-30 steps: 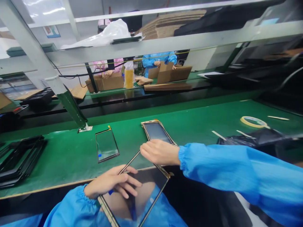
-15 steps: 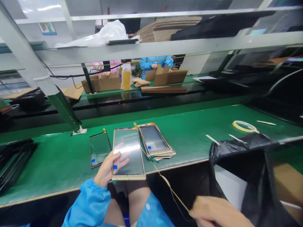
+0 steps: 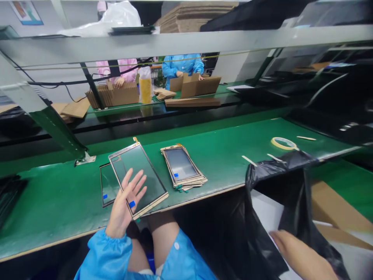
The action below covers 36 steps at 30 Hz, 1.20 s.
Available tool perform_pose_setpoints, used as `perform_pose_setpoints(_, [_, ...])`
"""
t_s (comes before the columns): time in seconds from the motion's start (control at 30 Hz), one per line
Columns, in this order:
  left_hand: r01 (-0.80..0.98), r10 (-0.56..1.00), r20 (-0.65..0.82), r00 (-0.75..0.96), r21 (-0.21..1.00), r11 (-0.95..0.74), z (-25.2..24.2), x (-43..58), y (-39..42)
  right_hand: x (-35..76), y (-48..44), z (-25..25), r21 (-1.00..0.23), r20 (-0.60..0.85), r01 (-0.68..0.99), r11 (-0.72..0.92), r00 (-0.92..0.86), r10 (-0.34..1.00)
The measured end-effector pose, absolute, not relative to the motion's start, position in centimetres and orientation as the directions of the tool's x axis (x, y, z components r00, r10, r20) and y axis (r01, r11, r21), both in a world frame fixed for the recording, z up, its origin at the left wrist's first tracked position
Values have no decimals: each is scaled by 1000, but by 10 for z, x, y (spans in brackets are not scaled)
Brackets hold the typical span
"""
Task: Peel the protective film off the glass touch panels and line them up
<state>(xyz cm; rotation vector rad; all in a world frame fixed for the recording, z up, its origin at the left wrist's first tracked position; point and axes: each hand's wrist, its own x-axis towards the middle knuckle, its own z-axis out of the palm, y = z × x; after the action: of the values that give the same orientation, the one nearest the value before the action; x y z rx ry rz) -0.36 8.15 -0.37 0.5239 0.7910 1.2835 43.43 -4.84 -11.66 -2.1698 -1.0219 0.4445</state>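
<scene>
Glass panels [image 3: 140, 175]: 1 under spread L hand [image 3: 125, 200], 1 [image 3: 106, 182] beside, stack of ~5 [image 3: 182, 165]; R hand [image 3: 300, 254] grip unclear, near black bag [image 3: 262, 229].

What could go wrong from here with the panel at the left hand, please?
The clear screen panel could slip, because the left hand is open with its fingers spread, not closed around it. The panel also overlaps another panel lying on the green bench, so the two could scratch if they touch.
</scene>
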Motion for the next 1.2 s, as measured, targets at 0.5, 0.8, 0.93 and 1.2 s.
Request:
perform_pose_setpoints(0.5, [-419,991,47,-126,903,-96,11,-7,16,205,51,-6,-599,54,643,477,-562,825])
perform_pose_setpoints(0.8, [-299,919,259,-298,889,-347,-3,24,4,180,61,-12,-14,471,813,583,-509,721])
perform_pose_setpoints(0.93, [-282,876,270,-399,873,-398,-10,26,14,167,51,-4,-49,529,773,633,-517,673])
perform_pose_setpoints(1.2, [-711,995,-77,68,696,102,-31,15,26,145,71,79,-951,271,-94,294,-713,647])
